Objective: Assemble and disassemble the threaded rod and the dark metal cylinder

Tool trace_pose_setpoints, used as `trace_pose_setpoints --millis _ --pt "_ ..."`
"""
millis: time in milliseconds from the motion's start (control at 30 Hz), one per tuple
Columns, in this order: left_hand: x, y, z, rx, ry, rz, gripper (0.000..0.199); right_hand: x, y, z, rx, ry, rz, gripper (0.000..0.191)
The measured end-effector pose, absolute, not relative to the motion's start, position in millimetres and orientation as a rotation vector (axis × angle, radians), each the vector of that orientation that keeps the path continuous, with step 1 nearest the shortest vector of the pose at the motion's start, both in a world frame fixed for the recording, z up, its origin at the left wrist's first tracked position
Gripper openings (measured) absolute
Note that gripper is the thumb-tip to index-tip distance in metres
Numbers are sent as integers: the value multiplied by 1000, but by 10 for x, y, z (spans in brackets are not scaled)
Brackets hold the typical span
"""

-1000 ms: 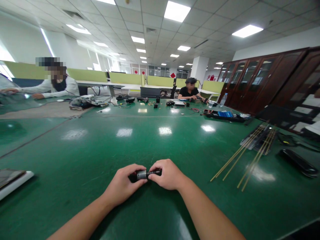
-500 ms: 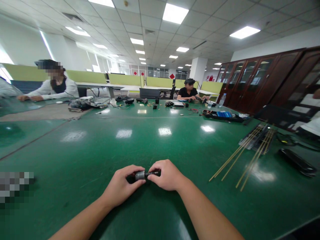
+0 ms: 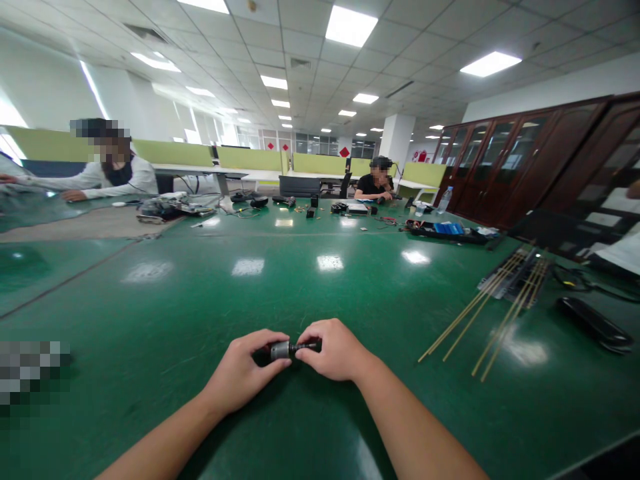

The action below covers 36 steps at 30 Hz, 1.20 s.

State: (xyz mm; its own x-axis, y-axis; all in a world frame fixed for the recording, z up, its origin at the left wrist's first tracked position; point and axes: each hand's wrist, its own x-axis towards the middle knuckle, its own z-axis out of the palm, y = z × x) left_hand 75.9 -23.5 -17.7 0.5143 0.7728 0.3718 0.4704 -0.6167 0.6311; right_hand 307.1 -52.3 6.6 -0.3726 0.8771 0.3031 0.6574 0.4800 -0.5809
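Low in the middle of the head view, a small silver cylindrical part (image 3: 281,351) with a dark, thin shaft (image 3: 306,346) lies level between my two hands. My left hand (image 3: 245,367) grips the silver cylinder between thumb and fingers. From the other side, my right hand (image 3: 333,350) pinches the dark shaft, its fingertips close to the cylinder. Under both hands is the green tabletop (image 3: 200,307).
Thin yellowish rods (image 3: 515,320) and a black case (image 3: 595,325) lie at the right. Farther back are a tray with blue items (image 3: 447,230), a bottle (image 3: 445,200) and electronic parts (image 3: 173,207). Two people sit across the table; another sleeve shows at the right edge.
My hands and the part look unmoved. At the far left, the seated person's arm has stretched farther left; the person at the back has raised a hand to the head.
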Motion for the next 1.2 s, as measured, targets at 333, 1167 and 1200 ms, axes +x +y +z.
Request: trace_pose_setpoints --millis 333,1167,1200 --pt "758 -231 -195 2306 1030 879 29 3080 -524 54 -1260 -2148 496 16" --pt "762 -231 -186 2313 1049 860 28 3077 -540 98 -1321 -2175 497 17" --pt "761 -232 -188 2311 1049 858 28 3077 -538 96 -1316 -2180 491 17"
